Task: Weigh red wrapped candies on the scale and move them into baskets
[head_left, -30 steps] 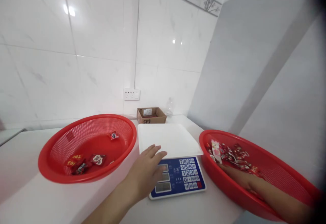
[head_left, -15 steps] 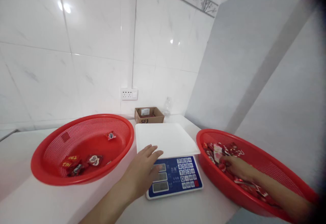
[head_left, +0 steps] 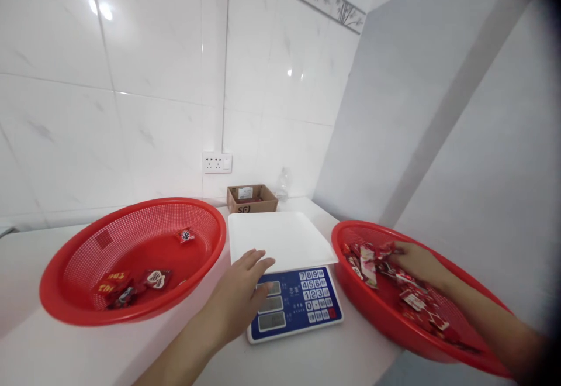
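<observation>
My left hand is over the left side of a digital scale, fingers outstretched and apart, with nothing in it. Its fingertips lie near the front edge of the white weighing plate, and part of the display is covered. Inside the right red basket, my right hand is closed on a small red-wrapped packet, whose print I cannot read. Several red and white wrapped packets lie below that hand.
To the left stands another red basket with several wrapped packets scattered on its bottom. Behind the scale are a small cardboard box and a clear plastic bottle. A wall socket is fixed to the tiles.
My right hand has risen slightly within the right basket, with the red packet at its fingertips. The left hand keeps its place on the scale. The whole view has shifted a little.
</observation>
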`<act>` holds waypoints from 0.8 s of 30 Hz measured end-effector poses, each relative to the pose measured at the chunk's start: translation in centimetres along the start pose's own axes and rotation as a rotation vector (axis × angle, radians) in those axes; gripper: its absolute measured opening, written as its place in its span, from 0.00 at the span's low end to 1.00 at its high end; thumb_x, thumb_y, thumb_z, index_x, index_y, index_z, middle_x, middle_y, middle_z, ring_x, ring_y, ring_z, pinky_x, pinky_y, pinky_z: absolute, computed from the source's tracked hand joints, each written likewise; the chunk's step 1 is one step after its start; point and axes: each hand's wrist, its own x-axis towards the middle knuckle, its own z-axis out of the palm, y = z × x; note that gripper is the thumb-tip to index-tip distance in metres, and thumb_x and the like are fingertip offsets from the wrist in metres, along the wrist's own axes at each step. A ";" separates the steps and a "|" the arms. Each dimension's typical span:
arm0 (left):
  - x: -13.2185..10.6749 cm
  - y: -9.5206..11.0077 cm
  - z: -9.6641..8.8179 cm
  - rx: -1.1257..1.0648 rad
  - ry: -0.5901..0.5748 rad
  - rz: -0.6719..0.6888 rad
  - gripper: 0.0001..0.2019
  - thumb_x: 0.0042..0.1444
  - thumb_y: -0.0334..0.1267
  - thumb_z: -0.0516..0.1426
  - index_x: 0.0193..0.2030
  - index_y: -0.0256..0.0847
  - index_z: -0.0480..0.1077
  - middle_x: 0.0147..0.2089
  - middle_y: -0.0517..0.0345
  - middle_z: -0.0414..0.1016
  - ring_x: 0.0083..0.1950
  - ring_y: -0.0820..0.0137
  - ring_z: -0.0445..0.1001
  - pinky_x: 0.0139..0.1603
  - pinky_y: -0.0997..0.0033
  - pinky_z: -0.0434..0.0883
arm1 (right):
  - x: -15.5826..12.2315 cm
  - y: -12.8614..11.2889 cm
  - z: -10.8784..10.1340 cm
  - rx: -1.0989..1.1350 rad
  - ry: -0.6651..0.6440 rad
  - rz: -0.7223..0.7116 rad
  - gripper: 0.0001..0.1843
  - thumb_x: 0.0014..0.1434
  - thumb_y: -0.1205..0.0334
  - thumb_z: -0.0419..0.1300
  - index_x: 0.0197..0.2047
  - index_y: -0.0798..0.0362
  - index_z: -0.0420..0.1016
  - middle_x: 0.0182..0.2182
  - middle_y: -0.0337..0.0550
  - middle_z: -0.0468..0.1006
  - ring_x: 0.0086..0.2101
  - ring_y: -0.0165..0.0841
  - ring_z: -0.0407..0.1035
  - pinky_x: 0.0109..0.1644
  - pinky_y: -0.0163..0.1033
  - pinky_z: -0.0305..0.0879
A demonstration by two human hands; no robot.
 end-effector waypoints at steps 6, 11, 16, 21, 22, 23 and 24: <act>-0.1 0.2 0.1 -0.282 0.019 -0.061 0.20 0.56 0.41 0.52 0.56 0.48 0.64 0.63 0.54 0.60 0.64 0.58 0.55 0.62 0.53 0.53 | 0.5 -5.0 -0.7 0.179 -0.020 -0.029 0.12 0.44 0.63 0.53 0.31 0.52 0.76 0.26 0.39 0.78 0.29 0.36 0.71 0.34 0.36 0.63; 0.0 1.3 0.0 -0.815 -0.065 -0.281 0.30 0.55 0.46 0.55 0.64 0.46 0.51 0.66 0.48 0.53 0.63 0.58 0.56 0.58 0.57 0.61 | 0.3 -12.6 1.5 0.386 -0.127 -0.170 0.12 0.45 0.65 0.52 0.32 0.52 0.74 0.19 0.33 0.73 0.21 0.28 0.65 0.26 0.31 0.58; 0.4 1.2 -0.1 -1.209 0.042 -0.375 0.30 0.54 0.45 0.57 0.63 0.47 0.52 0.66 0.48 0.51 0.62 0.60 0.59 0.59 0.62 0.60 | 0.7 -19.1 4.8 0.351 -0.156 -0.340 0.10 0.44 0.69 0.53 0.28 0.53 0.74 0.20 0.35 0.72 0.21 0.26 0.63 0.27 0.30 0.57; 1.2 0.6 -0.5 -1.548 0.159 -0.538 0.29 0.53 0.45 0.58 0.60 0.50 0.53 0.64 0.47 0.52 0.57 0.61 0.65 0.52 0.59 0.68 | -1.6 -23.2 6.5 0.421 -0.286 -0.500 0.11 0.45 0.73 0.52 0.29 0.54 0.73 0.24 0.36 0.74 0.25 0.27 0.66 0.29 0.31 0.61; 1.3 0.6 -0.6 -1.591 0.163 -0.550 0.25 0.53 0.45 0.57 0.57 0.49 0.57 0.62 0.47 0.55 0.55 0.61 0.67 0.50 0.58 0.69 | -2.5 -23.7 6.6 0.437 -0.320 -0.551 0.12 0.45 0.73 0.52 0.30 0.53 0.73 0.26 0.37 0.74 0.27 0.27 0.67 0.31 0.31 0.62; 1.4 0.5 -0.7 -1.628 0.155 -0.543 0.19 0.54 0.46 0.56 0.52 0.47 0.62 0.58 0.47 0.59 0.52 0.62 0.69 0.47 0.57 0.71 | -3.6 -24.2 6.7 0.452 -0.352 -0.610 0.13 0.45 0.73 0.52 0.32 0.52 0.73 0.28 0.37 0.75 0.29 0.28 0.68 0.33 0.32 0.63; 1.5 0.4 -0.7 -1.662 0.142 -0.523 0.15 0.55 0.46 0.55 0.47 0.44 0.66 0.54 0.48 0.64 0.47 0.64 0.71 0.44 0.58 0.72 | -4.6 -24.6 6.7 0.458 -0.379 -0.673 0.15 0.45 0.74 0.52 0.34 0.51 0.73 0.30 0.37 0.75 0.32 0.29 0.69 0.36 0.32 0.64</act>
